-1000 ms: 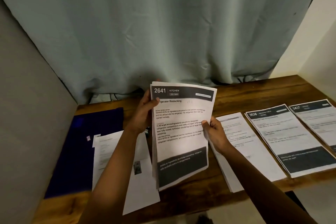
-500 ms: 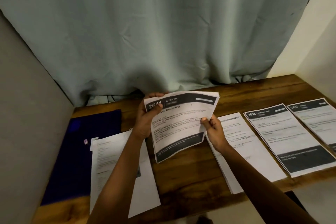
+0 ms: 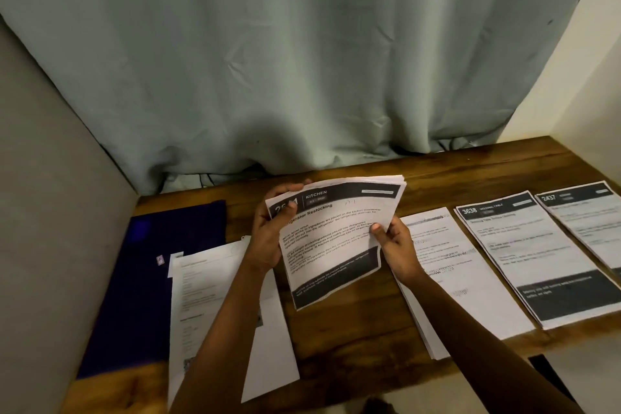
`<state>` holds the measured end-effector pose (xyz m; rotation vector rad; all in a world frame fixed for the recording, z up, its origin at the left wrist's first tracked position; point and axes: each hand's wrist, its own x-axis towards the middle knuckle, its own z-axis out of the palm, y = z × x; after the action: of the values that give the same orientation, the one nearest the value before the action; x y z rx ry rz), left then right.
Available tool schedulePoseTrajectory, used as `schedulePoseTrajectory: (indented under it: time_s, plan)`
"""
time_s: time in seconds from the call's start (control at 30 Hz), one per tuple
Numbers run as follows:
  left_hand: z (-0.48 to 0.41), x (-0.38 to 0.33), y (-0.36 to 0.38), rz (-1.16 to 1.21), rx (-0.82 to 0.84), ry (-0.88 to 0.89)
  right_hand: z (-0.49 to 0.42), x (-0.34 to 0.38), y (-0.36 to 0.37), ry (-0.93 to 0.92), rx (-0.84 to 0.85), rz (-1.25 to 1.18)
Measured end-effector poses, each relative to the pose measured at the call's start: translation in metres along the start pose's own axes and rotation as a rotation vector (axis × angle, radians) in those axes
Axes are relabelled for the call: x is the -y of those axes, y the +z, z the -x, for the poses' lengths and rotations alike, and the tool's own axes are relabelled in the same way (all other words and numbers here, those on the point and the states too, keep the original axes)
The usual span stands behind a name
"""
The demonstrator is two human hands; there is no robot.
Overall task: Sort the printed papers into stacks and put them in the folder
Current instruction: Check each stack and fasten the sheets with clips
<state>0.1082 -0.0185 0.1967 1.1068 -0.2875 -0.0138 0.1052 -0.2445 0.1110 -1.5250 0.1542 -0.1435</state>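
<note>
Both hands hold a stack of printed papers [image 3: 339, 239] headed "KITCHEN", tilted flat-ish over the middle of the wooden table [image 3: 349, 329]. My left hand [image 3: 268, 235] grips its upper left corner, thumb over the number. My right hand [image 3: 395, 245] pinches its right edge. A dark blue folder [image 3: 134, 286] lies shut at the left. Beside it lies a white paper stack [image 3: 208, 299], partly under my left forearm. To the right lie three more stacks: a plain text one [image 3: 453, 279], one headed 3638 [image 3: 531, 252], one headed 2437 [image 3: 584, 218].
A grey-green curtain [image 3: 302, 60] hangs behind the table and bunches on its back edge. A grey wall [image 3: 50, 212] closes the left side, a pale wall [image 3: 591, 77] the right. The table's front edge runs close under my forearms.
The held stack went from upright facing me to tipped back and lower over the table. Both hands kept their hold on it.
</note>
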Motion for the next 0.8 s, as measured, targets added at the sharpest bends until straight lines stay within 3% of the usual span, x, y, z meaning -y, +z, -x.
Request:
schedulePoseTrajectory:
  time_s: [0.43,0.67,0.8]
  plan:
    - [-0.008,0.000,0.007,0.075,-0.054,-0.003,-0.005,-0.001,0.004,0.022,-0.072,0.046]
    - [-0.020,0.010,-0.007,0.088,-0.223,-0.133,-0.005,0.011,-0.007,0.070,0.027,0.130]
    - [-0.013,0.044,-0.036,0.227,-0.300,-0.268,0.010,0.000,-0.006,0.190,0.039,0.223]
